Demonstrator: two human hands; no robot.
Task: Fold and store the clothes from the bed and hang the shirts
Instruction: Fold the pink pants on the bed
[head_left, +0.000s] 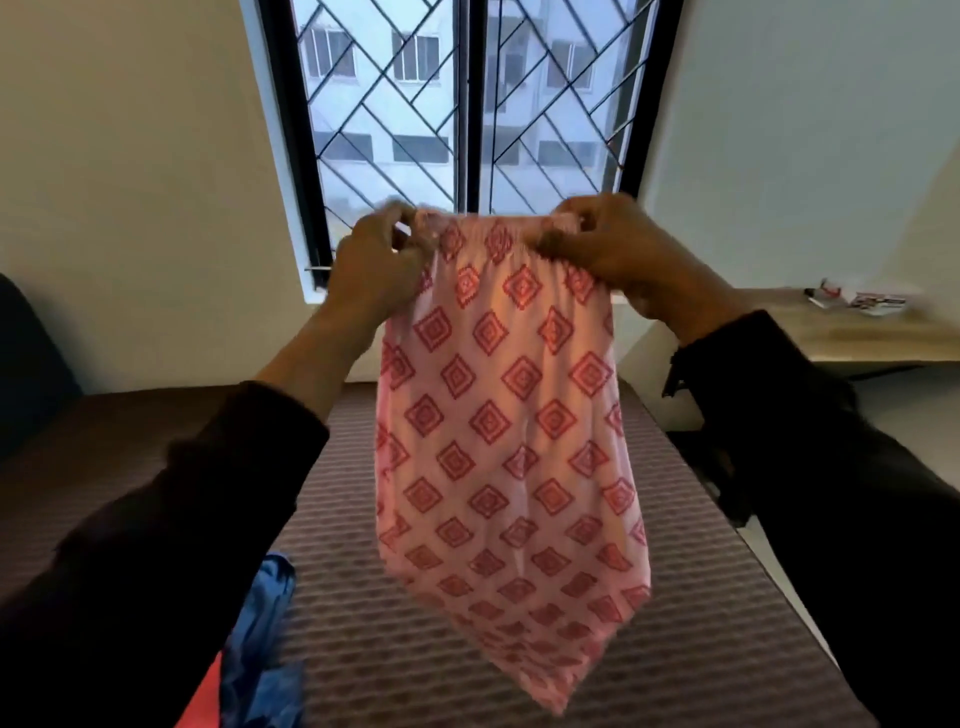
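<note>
The left hand (374, 260) pinches the left end of the garment's (509, 441) gathered top edge, its fingers (389, 215) curled round the bunched cloth. To the right of it that edge runs level across to the right hand (618, 249), whose fingers (582, 208) are likewise curled tight on the other end. So both hands grip the pink, diamond-printed garment at the same height, one at each end of the top edge, and neither is nearer than the other.

From that edge the garment hangs straight down, long axis vertical, in the air above the bed (363, 623). Its lower end tapers to a blurred tip that seems to hang just clear of the bed; whether it touches I cannot tell.

Judging by this, the fold has not yet begun: the cloth is only held up and spread. The coming move turns on the drop from the hands to the bed below, with the length laid down along it.

Left of the garment's lower end, blue and red clothes (260, 639) lie at the near edge of the bed, beside the left sleeve (156, 519).
</note>
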